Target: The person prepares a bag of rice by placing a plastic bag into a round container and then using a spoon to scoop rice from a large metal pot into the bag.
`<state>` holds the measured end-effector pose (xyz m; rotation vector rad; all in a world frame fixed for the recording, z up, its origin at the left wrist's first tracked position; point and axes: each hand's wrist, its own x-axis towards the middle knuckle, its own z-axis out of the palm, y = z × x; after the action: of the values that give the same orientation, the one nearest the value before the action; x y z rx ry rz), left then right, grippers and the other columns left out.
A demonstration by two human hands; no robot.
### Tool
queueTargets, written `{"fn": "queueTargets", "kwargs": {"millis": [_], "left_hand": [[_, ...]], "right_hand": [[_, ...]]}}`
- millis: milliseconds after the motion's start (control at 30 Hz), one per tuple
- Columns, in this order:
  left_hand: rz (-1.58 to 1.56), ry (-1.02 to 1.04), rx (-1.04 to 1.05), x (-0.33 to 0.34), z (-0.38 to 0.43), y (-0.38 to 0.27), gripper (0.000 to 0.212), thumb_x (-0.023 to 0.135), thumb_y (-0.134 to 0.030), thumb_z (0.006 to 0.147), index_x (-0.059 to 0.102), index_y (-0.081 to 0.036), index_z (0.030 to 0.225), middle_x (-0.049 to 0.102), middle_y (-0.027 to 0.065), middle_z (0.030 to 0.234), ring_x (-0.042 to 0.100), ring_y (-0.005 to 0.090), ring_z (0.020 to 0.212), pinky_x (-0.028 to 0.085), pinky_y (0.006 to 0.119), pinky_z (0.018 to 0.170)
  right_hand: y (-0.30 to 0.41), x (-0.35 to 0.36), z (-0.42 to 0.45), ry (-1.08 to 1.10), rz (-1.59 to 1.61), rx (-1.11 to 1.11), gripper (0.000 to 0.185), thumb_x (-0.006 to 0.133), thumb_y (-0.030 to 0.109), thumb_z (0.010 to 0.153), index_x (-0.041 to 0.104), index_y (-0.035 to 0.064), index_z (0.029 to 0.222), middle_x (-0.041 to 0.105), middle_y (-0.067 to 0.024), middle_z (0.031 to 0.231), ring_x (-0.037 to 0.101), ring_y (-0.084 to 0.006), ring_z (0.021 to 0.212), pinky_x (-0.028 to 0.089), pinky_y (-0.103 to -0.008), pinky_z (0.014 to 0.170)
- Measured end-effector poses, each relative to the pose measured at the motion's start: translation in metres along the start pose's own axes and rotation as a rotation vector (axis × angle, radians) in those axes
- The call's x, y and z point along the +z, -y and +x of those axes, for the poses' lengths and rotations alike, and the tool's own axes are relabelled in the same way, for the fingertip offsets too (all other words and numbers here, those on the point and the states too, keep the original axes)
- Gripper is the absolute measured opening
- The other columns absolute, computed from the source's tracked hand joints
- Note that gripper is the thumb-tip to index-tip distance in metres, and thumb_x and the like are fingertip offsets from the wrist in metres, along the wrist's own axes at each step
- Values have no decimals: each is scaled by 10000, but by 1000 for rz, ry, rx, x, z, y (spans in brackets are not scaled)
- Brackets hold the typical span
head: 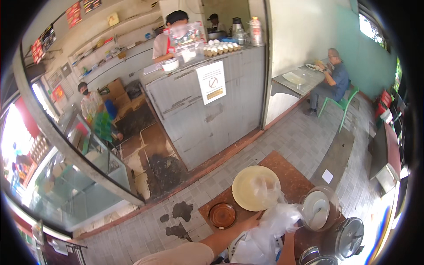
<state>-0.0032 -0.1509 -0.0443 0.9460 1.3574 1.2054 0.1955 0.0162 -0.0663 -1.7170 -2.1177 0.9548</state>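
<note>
A crumpled clear plastic bag (278,217) spreads between my two hands over a brown table (281,160). My left hand (255,218) grips its left side, the fingers partly covered by the film. My right hand (292,228) has hold of the bag's right side, largely hidden behind the plastic. Just beyond the hands is a pale yellow round basin (243,188), with more clear film over its right part. A brown round dish (222,215) lies left of the basin. Below the bag, a white plate with a patterned rim (233,246) is partly covered.
At the right stand a clear container with white dishes (316,208) and a lidded metal pot (351,237). Ahead is a grey counter (205,122) with an egg tray (220,48); a person (162,43) stands behind it. Another person (338,78) sits eating. Dark patches (182,212) mark the tiled floor.
</note>
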Motion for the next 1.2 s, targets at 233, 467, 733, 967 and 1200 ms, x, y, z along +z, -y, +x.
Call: {"fn": "queueTargets", "kwargs": {"millis": [233,467,733,967,1200], "left_hand": [[-85,-169,-138,12,3,-29,555,495,-29,798,313,-101,1318,522,112,1096,507,127,924,408,250,787],[280,-150,75,0,15,-55,305,532,-95,749,491,-62,1049,566,92,821,537,151,743,425,285,679],[383,-210,-145,15,53,-17,187,558,-133,738,561,-24,889,592,100,724,554,194,657,442,317,624],[202,-419,-10,5,4,-19,213,591,-170,788,558,-14,930,601,102,883,568,169,831,450,291,757],[95,-40,142,23,-75,-94,219,595,-180,798,554,-14,937,596,100,922,558,170,886,437,305,803]], "right_hand": [[-22,32,-11,-35,65,147,222,529,239,840,467,77,978,495,-22,744,488,-108,621,380,-244,514],[-20,32,-11,-60,134,169,263,534,246,836,453,76,1020,512,-36,793,512,-126,653,399,-255,533],[-18,27,-15,-53,245,141,314,540,254,831,436,76,1067,531,-51,850,539,-146,689,420,-267,554],[22,-27,-85,86,676,184,360,544,261,826,421,76,1109,547,-65,900,563,-164,721,439,-278,573],[65,-57,-159,574,797,144,391,547,269,824,414,75,1136,562,-78,938,582,-176,764,455,-288,599]]}}
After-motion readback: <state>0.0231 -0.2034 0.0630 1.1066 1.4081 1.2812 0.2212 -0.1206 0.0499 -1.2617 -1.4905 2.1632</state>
